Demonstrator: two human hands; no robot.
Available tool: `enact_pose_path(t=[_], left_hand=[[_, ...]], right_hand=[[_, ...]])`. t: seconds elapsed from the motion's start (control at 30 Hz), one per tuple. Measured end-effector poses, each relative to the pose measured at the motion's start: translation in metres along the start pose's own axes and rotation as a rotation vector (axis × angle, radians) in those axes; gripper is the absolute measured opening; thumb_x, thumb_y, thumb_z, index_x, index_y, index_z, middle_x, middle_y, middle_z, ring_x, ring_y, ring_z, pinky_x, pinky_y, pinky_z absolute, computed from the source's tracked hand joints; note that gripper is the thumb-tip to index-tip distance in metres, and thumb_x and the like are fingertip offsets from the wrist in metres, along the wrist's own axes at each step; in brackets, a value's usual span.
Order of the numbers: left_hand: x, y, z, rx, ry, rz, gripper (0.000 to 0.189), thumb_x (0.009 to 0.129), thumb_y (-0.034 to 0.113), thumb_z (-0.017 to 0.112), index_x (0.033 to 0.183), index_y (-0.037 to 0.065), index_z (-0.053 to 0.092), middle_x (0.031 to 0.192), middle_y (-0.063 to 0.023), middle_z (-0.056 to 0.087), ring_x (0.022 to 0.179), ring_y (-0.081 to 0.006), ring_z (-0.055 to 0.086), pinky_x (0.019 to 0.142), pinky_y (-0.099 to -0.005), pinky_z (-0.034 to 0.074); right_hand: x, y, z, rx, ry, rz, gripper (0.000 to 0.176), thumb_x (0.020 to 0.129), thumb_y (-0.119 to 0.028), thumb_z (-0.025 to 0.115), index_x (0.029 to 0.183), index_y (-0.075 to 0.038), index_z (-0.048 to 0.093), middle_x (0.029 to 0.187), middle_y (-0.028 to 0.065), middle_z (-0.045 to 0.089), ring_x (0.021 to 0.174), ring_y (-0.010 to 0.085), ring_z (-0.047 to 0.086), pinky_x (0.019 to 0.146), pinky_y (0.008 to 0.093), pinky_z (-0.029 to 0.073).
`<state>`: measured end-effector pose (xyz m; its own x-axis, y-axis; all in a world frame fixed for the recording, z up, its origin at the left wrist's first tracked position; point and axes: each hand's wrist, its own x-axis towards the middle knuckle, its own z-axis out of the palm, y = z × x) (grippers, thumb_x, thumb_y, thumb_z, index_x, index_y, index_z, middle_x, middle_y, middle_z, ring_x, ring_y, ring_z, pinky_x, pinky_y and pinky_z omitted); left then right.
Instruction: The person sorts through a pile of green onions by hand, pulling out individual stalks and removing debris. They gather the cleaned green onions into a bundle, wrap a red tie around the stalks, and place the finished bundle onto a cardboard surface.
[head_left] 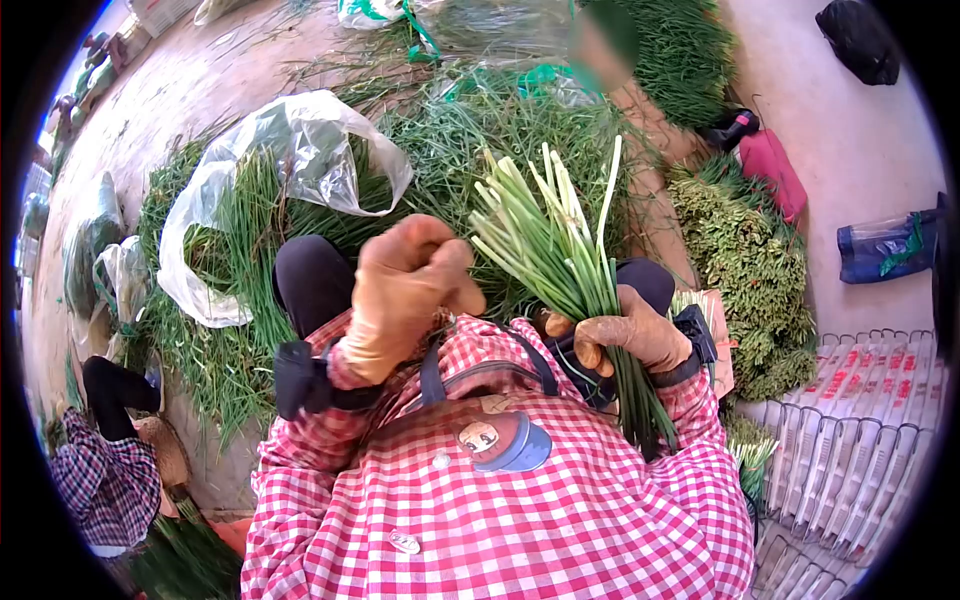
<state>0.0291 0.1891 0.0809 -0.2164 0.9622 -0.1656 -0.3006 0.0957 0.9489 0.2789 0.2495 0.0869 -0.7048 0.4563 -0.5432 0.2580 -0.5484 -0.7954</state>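
My right hand (640, 335), in a tan glove, grips a bunch of chive-like green stalks (565, 255). Their pale cut ends fan upward, and the darker leaves hang below my fist by my right sleeve. To the left, my left hand (408, 290), gloved too, is raised in front of my chest, apart from the bunch. Its fingers are curled in with the thumb close to them; whether they hold anything is hidden. Loose green stalks (450, 140) lie heaped just beyond both hands and my knees.
A clear plastic bag (330, 130) lies over greens at the left. Stacked green bundles (745, 270) and a wire-ribbed white stack (850, 440) stand on the right. A person in a checked sleeve (105, 480) sits at lower left. A blue bag (885, 250) lies far right.
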Motion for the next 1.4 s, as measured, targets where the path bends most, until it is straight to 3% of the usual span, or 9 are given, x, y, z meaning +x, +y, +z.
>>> enact_pose_path(t=[0.2,0.37,0.47,0.63,0.97,1.03,1.1,1.23,1.4], left_hand=[[-0.006,-0.009,-0.060,-0.263,-0.091,0.045,0.015,0.085,0.010,0.057,0.075,-0.001,0.058,0.061,-0.0055,0.060,0.038,-0.0106,0.051,0.035,-0.0222,0.038],[-0.008,-0.060,-0.061,1.619,-0.172,0.152,0.037,0.082,0.019,0.066,0.119,0.015,0.062,0.071,-0.0154,0.066,0.057,-0.0267,0.063,0.053,-0.0353,0.048],[-0.013,-0.047,-0.039,1.139,-0.080,0.514,0.030,0.084,0.014,0.066,0.114,0.011,0.064,0.073,-0.0119,0.068,0.057,-0.0268,0.064,0.053,-0.0321,0.050],[-0.008,0.027,0.006,0.264,-0.075,-0.182,0.020,0.079,0.008,0.070,0.092,-0.003,0.061,0.058,-0.0043,0.059,0.042,-0.0062,0.050,0.039,-0.0189,0.036],[0.002,0.012,-0.054,-0.523,-0.540,0.000,0.023,0.081,0.019,0.064,0.083,-0.004,0.064,0.067,-0.0114,0.066,0.042,-0.0130,0.057,0.036,-0.0228,0.043],[-0.006,0.043,-0.046,0.267,-0.540,-0.377,0.024,0.081,0.016,0.066,0.095,-0.004,0.067,0.067,-0.0101,0.066,0.051,-0.0127,0.062,0.042,-0.0228,0.044],[0.004,-0.021,-0.050,1.132,-0.301,0.416,0.018,0.085,0.020,0.067,0.092,0.003,0.068,0.058,-0.0045,0.061,0.046,-0.0061,0.049,0.044,-0.0212,0.038],[-0.003,0.013,-0.024,0.136,0.010,-0.034,0.018,0.086,0.015,0.065,0.088,-0.003,0.063,0.061,-0.0037,0.060,0.049,-0.0101,0.056,0.043,-0.0214,0.041],[0.020,0.019,-0.006,0.254,-0.078,-0.195,0.028,0.080,0.018,0.070,0.092,-0.005,0.062,0.061,-0.0060,0.059,0.043,-0.0089,0.051,0.039,-0.0216,0.037]], right_hand=[[0.003,0.007,-0.011,0.004,0.017,-0.051,0.037,0.084,-0.026,0.065,0.106,0.004,0.062,0.066,0.0049,0.061,0.052,0.0083,0.056,0.047,0.0193,0.045],[0.009,0.009,-0.010,-0.035,0.095,-0.008,0.028,0.086,-0.020,0.064,0.102,0.003,0.063,0.066,0.0050,0.061,0.051,0.0092,0.056,0.046,0.0201,0.045],[0.014,0.010,0.002,-0.103,0.150,-0.019,0.028,0.086,-0.021,0.066,0.104,0.000,0.059,0.069,0.0047,0.060,0.054,0.0081,0.056,0.046,0.0201,0.045],[0.015,0.005,0.017,-0.239,0.193,0.015,0.029,0.086,-0.022,0.066,0.104,-0.002,0.058,0.074,0.0039,0.060,0.059,0.0086,0.055,0.050,0.0231,0.046],[0.010,0.016,-0.013,0.008,0.003,-0.061,0.032,0.086,-0.023,0.064,0.105,0.003,0.061,0.068,0.0052,0.061,0.053,0.0088,0.056,0.045,0.0212,0.045],[0.009,0.016,-0.015,0.012,-0.056,-0.130,0.036,0.086,-0.025,0.062,0.106,0.006,0.061,0.065,0.0057,0.060,0.051,0.0099,0.056,0.043,0.0213,0.043],[0.010,0.016,-0.016,0.027,-0.104,-0.110,0.038,0.086,-0.026,0.062,0.105,0.007,0.060,0.065,0.0060,0.060,0.051,0.0104,0.055,0.043,0.0214,0.043],[0.015,0.016,-0.006,-0.019,-0.021,-0.042,0.030,0.086,-0.021,0.063,0.104,0.004,0.061,0.064,0.0063,0.059,0.051,0.0112,0.055,0.044,0.0222,0.043],[0.018,0.010,0.010,-0.113,-0.005,0.019,0.030,0.086,-0.023,0.067,0.105,-0.001,0.057,0.068,0.0039,0.058,0.057,0.0093,0.056,0.049,0.0219,0.045]])
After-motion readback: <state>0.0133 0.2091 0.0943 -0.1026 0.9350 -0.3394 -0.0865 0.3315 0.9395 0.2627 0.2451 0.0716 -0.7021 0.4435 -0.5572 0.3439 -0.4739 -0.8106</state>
